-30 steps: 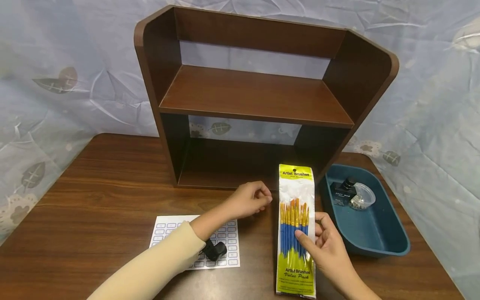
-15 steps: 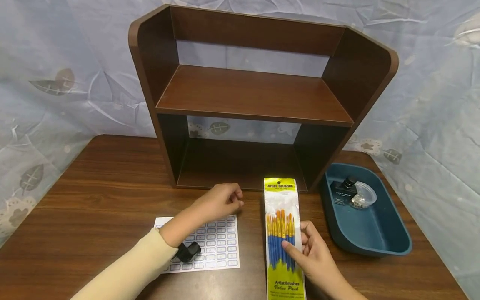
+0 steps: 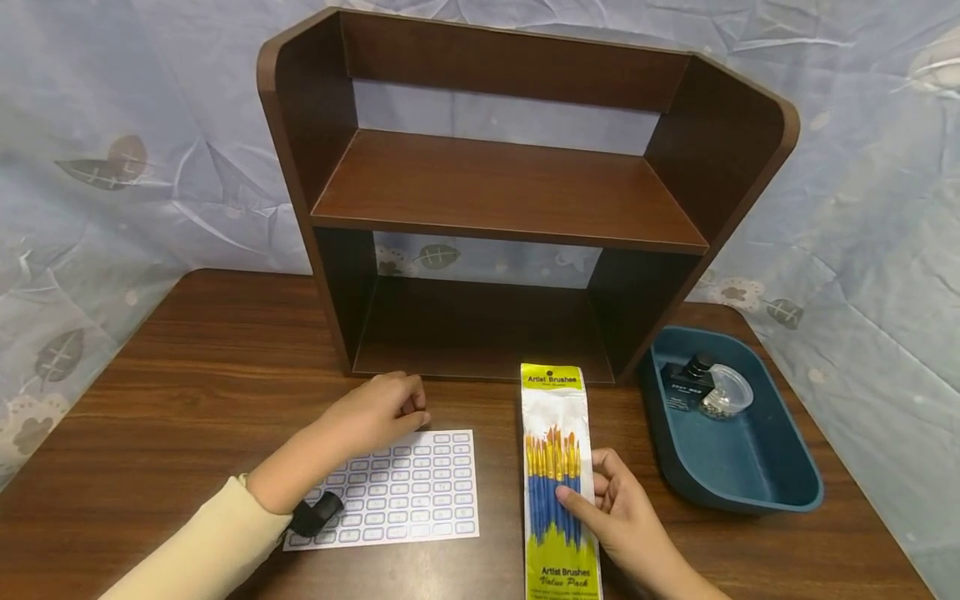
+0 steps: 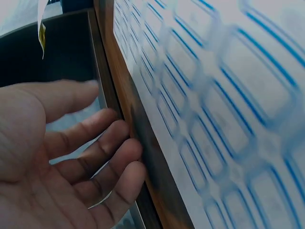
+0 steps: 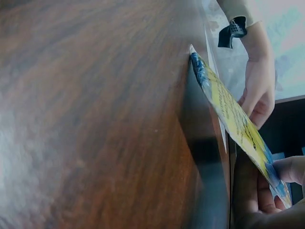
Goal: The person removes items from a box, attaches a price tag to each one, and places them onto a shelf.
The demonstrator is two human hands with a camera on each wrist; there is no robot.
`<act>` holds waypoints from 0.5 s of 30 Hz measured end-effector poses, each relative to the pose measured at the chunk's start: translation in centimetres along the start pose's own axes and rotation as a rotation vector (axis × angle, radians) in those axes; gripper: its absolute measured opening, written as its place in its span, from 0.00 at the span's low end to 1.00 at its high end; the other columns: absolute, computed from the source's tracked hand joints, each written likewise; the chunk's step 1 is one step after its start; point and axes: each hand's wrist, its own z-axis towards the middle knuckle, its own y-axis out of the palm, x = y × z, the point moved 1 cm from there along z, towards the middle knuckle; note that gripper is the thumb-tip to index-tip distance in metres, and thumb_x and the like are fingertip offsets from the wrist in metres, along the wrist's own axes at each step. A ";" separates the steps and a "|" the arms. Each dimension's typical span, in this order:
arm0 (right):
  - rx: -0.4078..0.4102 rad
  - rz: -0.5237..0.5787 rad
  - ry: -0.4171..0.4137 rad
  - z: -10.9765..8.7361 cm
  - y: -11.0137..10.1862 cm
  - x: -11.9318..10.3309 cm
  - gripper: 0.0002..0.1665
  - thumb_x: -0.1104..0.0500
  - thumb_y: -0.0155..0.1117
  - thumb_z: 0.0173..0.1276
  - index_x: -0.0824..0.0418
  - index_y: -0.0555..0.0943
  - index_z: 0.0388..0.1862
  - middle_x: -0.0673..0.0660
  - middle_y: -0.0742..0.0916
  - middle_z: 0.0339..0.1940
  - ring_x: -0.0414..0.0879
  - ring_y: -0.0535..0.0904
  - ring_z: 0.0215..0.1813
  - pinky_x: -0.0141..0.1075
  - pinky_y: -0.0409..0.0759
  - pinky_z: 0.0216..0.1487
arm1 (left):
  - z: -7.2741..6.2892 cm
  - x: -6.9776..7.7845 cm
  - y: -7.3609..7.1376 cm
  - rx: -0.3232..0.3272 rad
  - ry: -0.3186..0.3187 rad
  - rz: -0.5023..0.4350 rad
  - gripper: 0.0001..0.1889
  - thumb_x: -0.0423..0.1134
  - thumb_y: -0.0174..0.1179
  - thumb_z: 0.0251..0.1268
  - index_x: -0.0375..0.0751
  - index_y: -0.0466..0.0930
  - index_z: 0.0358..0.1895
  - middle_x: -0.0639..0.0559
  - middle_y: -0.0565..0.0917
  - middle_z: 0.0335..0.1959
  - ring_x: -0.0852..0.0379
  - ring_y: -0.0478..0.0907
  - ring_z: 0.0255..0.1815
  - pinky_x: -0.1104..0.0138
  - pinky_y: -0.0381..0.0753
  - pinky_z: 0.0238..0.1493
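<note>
here, right grip (image 3: 618, 512) pinching brush pack (image 3: 550, 483), left grip (image 3: 381, 413) loosely curled

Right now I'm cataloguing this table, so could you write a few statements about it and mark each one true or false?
1. The right hand holds the brush pack. True.
2. The left hand also holds the brush pack. False: that hand holds nothing.
3. The label sheet lies on the table. True.
4. The blue tray stands left of the shelf unit. False: it is on the right.
5. A round clear container is in the blue tray. True.
6. The brush pack lies inside the shelf unit. False: it is in front.
</note>
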 end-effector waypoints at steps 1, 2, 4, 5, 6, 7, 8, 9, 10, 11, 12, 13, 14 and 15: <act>0.002 -0.009 0.003 0.0 0.0 0.0 0.34 0.61 0.67 0.75 0.70 0.58 0.68 0.69 0.89 0.56 0.49 0.92 0.45 0.42 0.91 0.45 | -0.3 -0.2 -0.1 -0.008 -0.003 0.002 0.06 0.39 0.68 0.70 0.43 0.81 0.39 0.55 0.81 0.32 0.60 0.74 0.33 0.68 0.76 0.36; 0.004 -0.017 0.003 0.0 0.0 0.0 0.34 0.61 0.67 0.75 0.70 0.58 0.68 0.69 0.89 0.56 0.49 0.92 0.45 0.42 0.91 0.45 | -0.5 -0.4 -0.2 -0.016 0.002 0.006 0.06 0.39 0.69 0.70 0.43 0.81 0.39 0.55 0.80 0.32 0.61 0.74 0.33 0.69 0.76 0.36; 0.010 -0.031 0.017 0.1 0.0 -0.1 0.35 0.61 0.68 0.74 0.70 0.59 0.68 0.69 0.90 0.55 0.50 0.92 0.45 0.42 0.91 0.44 | -0.8 -0.7 -0.3 -0.031 0.009 0.012 0.07 0.39 0.70 0.67 0.43 0.81 0.38 0.55 0.79 0.31 0.60 0.73 0.33 0.68 0.75 0.37; 0.010 -0.040 0.018 0.1 0.0 -0.1 0.35 0.60 0.69 0.74 0.70 0.59 0.68 0.69 0.90 0.54 0.50 0.92 0.45 0.42 0.91 0.44 | -1.0 -0.9 -0.3 -0.040 0.007 0.012 0.08 0.39 0.71 0.66 0.43 0.81 0.39 0.55 0.79 0.31 0.60 0.73 0.34 0.68 0.75 0.38; 0.009 -0.044 0.025 0.1 0.0 -0.1 0.36 0.60 0.70 0.74 0.70 0.59 0.68 0.68 0.90 0.54 0.51 0.93 0.45 0.42 0.91 0.44 | -1.1 -1.0 -0.4 -0.048 0.013 0.020 0.08 0.39 0.72 0.65 0.43 0.81 0.39 0.55 0.79 0.32 0.60 0.73 0.34 0.67 0.76 0.38; 0.008 -0.049 0.034 0.1 0.0 -0.1 0.36 0.59 0.71 0.73 0.69 0.59 0.68 0.68 0.90 0.54 0.51 0.93 0.45 0.42 0.91 0.44 | -1.2 -1.1 -0.4 -0.056 0.009 0.025 0.09 0.39 0.73 0.64 0.43 0.81 0.39 0.54 0.79 0.32 0.59 0.73 0.35 0.67 0.76 0.39; 0.004 -0.054 0.038 0.2 0.1 -0.1 0.37 0.59 0.71 0.72 0.69 0.59 0.67 0.68 0.91 0.53 0.52 0.93 0.45 0.42 0.91 0.44 | -1.3 -1.2 -0.4 -0.063 0.004 0.034 0.11 0.39 0.74 0.63 0.43 0.81 0.39 0.54 0.79 0.33 0.59 0.73 0.36 0.66 0.76 0.40; -0.002 -0.059 0.041 0.2 0.1 -0.1 0.37 0.59 0.72 0.72 0.69 0.60 0.67 0.68 0.91 0.53 0.52 0.93 0.45 0.42 0.91 0.44 | -1.4 -1.3 -0.5 -0.071 -0.005 0.038 0.12 0.40 0.76 0.61 0.43 0.81 0.40 0.54 0.79 0.34 0.58 0.73 0.37 0.65 0.77 0.41; -0.007 -0.065 0.044 0.2 0.1 0.0 0.38 0.58 0.72 0.72 0.69 0.60 0.67 0.68 0.91 0.53 0.53 0.93 0.45 0.42 0.91 0.44 | -1.5 -1.4 -0.5 -0.078 -0.012 0.043 0.13 0.40 0.77 0.60 0.43 0.81 0.40 0.54 0.79 0.35 0.58 0.73 0.37 0.65 0.77 0.42; -0.014 -0.068 0.040 0.3 0.2 0.0 0.38 0.58 0.73 0.71 0.70 0.59 0.67 0.68 0.91 0.53 0.53 0.93 0.46 0.42 0.92 0.44 | -1.6 -1.4 -0.5 -0.084 -0.023 0.042 0.14 0.41 0.77 0.59 0.43 0.81 0.40 0.53 0.79 0.35 0.58 0.73 0.38 0.64 0.77 0.43; -0.018 -0.069 0.042 0.3 0.2 0.1 0.38 0.58 0.73 0.71 0.70 0.59 0.67 0.68 0.91 0.53 0.53 0.93 0.46 0.42 0.92 0.44 | -1.7 -1.5 -0.6 -0.088 -0.027 0.044 0.15 0.41 0.78 0.58 0.44 0.80 0.41 0.53 0.79 0.35 0.58 0.73 0.38 0.64 0.77 0.43; -0.019 -0.071 0.044 0.4 0.3 0.1 0.39 0.58 0.73 0.71 0.70 0.60 0.66 0.68 0.91 0.53 0.53 0.93 0.45 0.42 0.92 0.44 | -1.7 -1.5 -0.5 -0.093 -0.038 0.042 0.16 0.41 0.79 0.57 0.44 0.80 0.40 0.53 0.79 0.36 0.57 0.73 0.39 0.64 0.77 0.43; -0.018 -0.074 0.043 0.4 0.3 0.2 0.39 0.58 0.74 0.70 0.70 0.60 0.66 0.68 0.91 0.53 0.52 0.93 0.45 0.42 0.92 0.44 | -1.8 -1.5 -0.6 -0.097 -0.040 0.043 0.16 0.41 0.79 0.57 0.44 0.80 0.40 0.53 0.79 0.36 0.57 0.73 0.39 0.64 0.77 0.43; -0.016 -0.076 0.045 0.4 0.4 0.3 0.39 0.58 0.74 0.70 0.70 0.60 0.66 0.68 0.91 0.52 0.52 0.93 0.45 0.42 0.92 0.43 | -1.9 -1.5 -0.6 -0.100 -0.042 0.043 0.16 0.41 0.79 0.57 0.44 0.80 0.40 0.53 0.79 0.36 0.57 0.72 0.39 0.64 0.77 0.43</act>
